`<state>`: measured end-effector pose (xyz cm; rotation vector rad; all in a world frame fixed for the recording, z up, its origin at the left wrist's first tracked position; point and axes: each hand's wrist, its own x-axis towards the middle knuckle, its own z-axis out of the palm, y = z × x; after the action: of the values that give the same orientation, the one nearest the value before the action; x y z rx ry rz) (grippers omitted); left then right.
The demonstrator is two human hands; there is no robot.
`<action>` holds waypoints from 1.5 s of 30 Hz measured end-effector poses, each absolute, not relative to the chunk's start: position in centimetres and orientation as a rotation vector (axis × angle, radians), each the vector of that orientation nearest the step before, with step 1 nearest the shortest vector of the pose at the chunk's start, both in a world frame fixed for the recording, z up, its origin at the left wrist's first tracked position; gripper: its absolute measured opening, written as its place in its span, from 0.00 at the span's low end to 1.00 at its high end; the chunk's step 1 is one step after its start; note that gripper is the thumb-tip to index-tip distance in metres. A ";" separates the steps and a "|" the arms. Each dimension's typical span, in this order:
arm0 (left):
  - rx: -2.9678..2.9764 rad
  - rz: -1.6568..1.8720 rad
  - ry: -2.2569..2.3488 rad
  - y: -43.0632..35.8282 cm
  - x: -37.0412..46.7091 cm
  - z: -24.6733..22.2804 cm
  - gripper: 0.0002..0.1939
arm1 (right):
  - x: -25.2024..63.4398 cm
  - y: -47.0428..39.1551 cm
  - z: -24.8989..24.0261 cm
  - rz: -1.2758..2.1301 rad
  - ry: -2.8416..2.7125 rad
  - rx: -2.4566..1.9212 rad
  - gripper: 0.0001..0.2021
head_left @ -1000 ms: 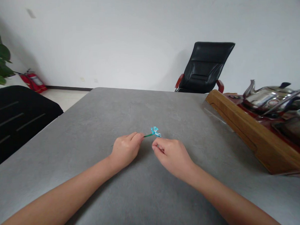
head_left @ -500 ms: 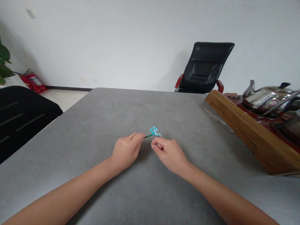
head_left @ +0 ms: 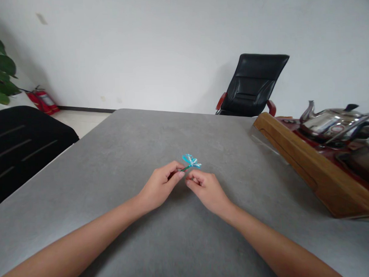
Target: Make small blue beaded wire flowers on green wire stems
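Observation:
Between the thumb and fingers of my left hand is the green stem of a small artificial flower. Its petals are light blue with whitish, sparkly parts, and they point up and to the right, above the grey table. My right hand is just below and right of the petals, thumb and fingers curled together in a pinch. Whether anything is inside that pinch is hidden. The two hands are close together, with a narrow gap between their fingertips.
A wooden tea tray with a steel kettle stands on the right of the grey table. Beyond the far edge is a black office chair. At left are another black chair, red fire extinguishers and a plant.
My left hand has shifted slightly right and turned, with its thumb now showing along the stem. The flower's petals have rotated and look more spread. My right hand has hardly moved.

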<state>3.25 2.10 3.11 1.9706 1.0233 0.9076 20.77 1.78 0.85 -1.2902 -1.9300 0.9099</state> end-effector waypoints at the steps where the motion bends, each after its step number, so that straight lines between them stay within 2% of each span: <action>1: 1.943 0.917 0.989 2.1 3.3 3.3 0.09 | 20.7 1.8 0.8 0.942 -1.912 -1.271 0.09; 7: 1.689 1.032 1.179 3.0 2.8 2.6 0.12 | 21.1 2.7 0.9 1.320 -1.632 -1.083 0.08; 14: 1.540 1.127 1.300 3.4 2.3 1.9 0.11 | 23.7 4.8 0.8 1.430 -1.315 -1.245 0.10; 20: 1.574 1.109 1.366 3.0 2.6 2.4 0.11 | 26.3 6.9 -0.1 0.956 -1.512 -1.559 0.11; 29: 1.618 1.094 1.397 2.8 2.6 3.1 0.12 | 29.4 7.8 0.1 0.417 -1.616 -1.823 0.07; 32: 1.663 1.077 1.390 2.7 2.7 3.4 0.13 | 28.7 7.1 1.3 0.043 -1.762 -1.708 0.16; 34: 1.702 1.063 1.379 2.6 2.8 3.6 0.13 | 27.3 6.3 2.2 -0.018 -1.833 -1.531 0.18; 36: 1.738 1.053 1.361 2.3 3.0 3.8 0.13 | 25.4 5.3 2.8 0.245 -1.850 -1.326 0.15; 41: 1.761 1.044 1.264 1.5 3.4 4.0 0.13 | 20.6 2.5 3.1 1.301 -1.605 -0.986 0.10; 45: 1.740 1.062 1.239 1.5 3.4 4.1 0.13 | 19.2 1.3 2.8 1.711 -1.170 -0.901 0.06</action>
<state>3.36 1.47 4.09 1.7403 1.2395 1.0623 19.25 1.34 2.82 -0.9010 -1.1702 1.7108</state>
